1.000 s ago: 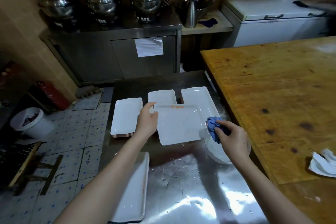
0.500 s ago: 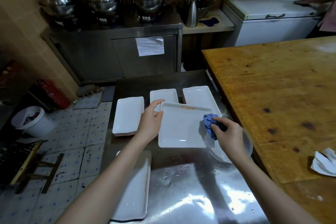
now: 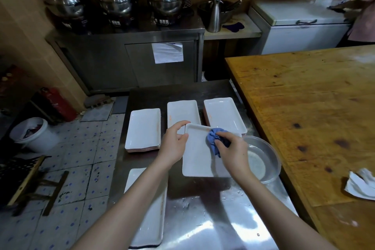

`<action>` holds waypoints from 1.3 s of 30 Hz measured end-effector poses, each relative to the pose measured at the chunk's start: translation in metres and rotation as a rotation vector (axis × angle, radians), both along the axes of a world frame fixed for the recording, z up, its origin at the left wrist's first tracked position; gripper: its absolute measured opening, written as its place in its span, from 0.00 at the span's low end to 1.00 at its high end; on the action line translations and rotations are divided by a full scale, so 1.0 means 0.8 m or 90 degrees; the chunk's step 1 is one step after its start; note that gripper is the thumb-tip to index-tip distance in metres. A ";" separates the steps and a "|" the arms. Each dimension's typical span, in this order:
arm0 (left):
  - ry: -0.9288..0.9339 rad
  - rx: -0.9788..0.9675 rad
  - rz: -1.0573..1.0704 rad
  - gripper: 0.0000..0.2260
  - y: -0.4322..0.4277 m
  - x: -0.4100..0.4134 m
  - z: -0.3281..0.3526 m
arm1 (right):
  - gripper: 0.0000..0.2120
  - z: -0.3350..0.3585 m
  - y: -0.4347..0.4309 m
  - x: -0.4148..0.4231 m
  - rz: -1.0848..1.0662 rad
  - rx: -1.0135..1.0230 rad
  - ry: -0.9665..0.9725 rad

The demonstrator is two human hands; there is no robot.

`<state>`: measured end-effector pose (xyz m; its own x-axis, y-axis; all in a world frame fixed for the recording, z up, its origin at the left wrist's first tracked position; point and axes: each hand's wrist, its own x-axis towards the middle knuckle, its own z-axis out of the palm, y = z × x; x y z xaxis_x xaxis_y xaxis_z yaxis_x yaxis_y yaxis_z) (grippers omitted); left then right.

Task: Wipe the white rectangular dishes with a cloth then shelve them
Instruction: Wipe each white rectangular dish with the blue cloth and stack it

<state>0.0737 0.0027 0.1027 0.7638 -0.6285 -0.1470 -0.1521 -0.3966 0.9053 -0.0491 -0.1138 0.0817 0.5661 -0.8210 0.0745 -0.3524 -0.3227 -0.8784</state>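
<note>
Head view: the wiping step is proceeding. The left hand (image 3: 174,144) is gripping the left rim of the white dish (image 3: 197,161) over the steel worktop (image 3: 203,219). The right hand (image 3: 233,152) is pinching the bunched blue cloth (image 3: 214,140) against the dish's face. Next, likely, it is calling for more strokes, then shelving.

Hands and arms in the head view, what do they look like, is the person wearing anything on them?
Nothing worn is visible. The left hand and right hand show no gloves or rings. The left forearm and right forearm are without sleeves, watch or bracelet up to the frame's edge.
</note>
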 end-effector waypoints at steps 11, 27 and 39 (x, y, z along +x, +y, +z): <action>-0.035 0.013 0.004 0.16 0.007 -0.015 0.001 | 0.10 0.019 0.032 0.007 0.127 -0.164 -0.007; 0.096 -0.078 0.089 0.15 0.015 -0.018 0.012 | 0.10 0.012 0.002 -0.026 0.012 -0.136 0.023; 0.087 -0.061 0.119 0.14 0.017 -0.014 0.006 | 0.11 -0.009 0.036 -0.015 0.282 -0.290 0.030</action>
<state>0.0624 0.0160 0.1076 0.8452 -0.4944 -0.2029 0.0418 -0.3175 0.9474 -0.0609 -0.0852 0.0744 0.8556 -0.4004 0.3281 -0.1349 -0.7843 -0.6055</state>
